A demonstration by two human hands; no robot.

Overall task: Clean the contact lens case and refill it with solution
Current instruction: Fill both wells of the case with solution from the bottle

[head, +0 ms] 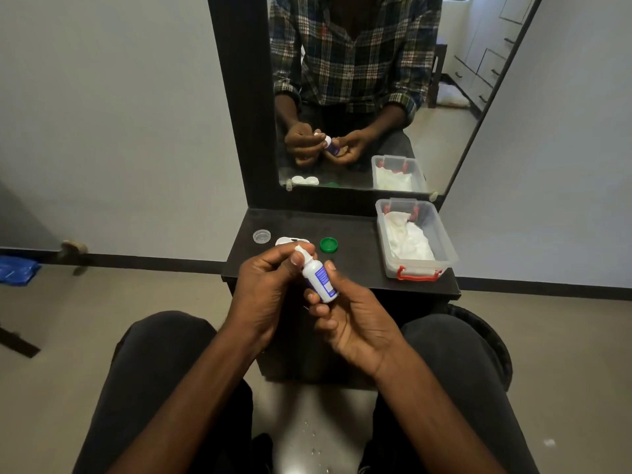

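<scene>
I hold a small white solution bottle [321, 280] with a purple label over the front edge of the dark shelf [355, 258]. My right hand [349, 316] grips the bottle's body from below. My left hand [270, 285] pinches the white cap at the bottle's top. The white contact lens case [286, 240] lies on the shelf just behind my left hand, partly hidden by my fingers. Its green lid [329, 244] lies to the right of it, and a clear lid [261, 236] lies to the left.
A clear plastic box [415, 239] with red clips and white tissue inside stands on the shelf's right side. A mirror [359, 97] rises behind the shelf. My knees are below the shelf, and water drops dot the floor between them.
</scene>
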